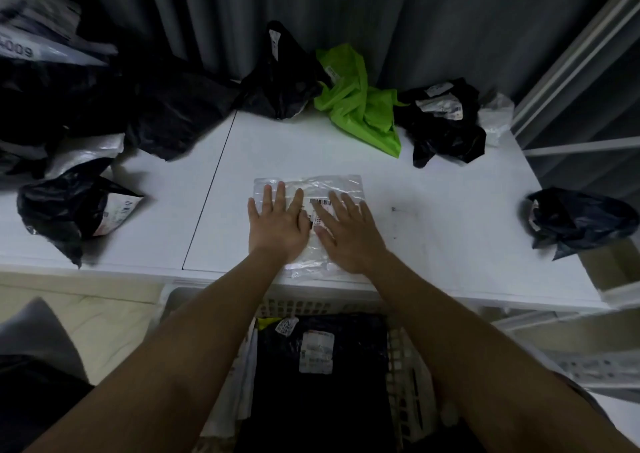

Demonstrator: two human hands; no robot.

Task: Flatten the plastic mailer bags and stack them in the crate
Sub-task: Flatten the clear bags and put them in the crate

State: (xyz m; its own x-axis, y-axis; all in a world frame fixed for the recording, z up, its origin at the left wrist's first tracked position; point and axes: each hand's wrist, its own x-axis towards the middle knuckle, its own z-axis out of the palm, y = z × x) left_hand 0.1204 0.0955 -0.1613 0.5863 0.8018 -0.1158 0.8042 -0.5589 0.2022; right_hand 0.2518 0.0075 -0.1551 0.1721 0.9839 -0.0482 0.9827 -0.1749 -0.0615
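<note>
A clear plastic mailer bag with a barcode label lies flat on the white table, close to its front edge. My left hand and my right hand press on it side by side, palms down with straight fingers. Below the table's front edge stands a white crate. In it lies a flat black mailer with a white label on top. Crumpled bags wait along the back: a black one, a green one and another black one.
A pile of black and white bags fills the table's left end. One crumpled black bag lies at the front left, another at the right edge. A grey curtain hangs behind the table. A white frame stands at the right.
</note>
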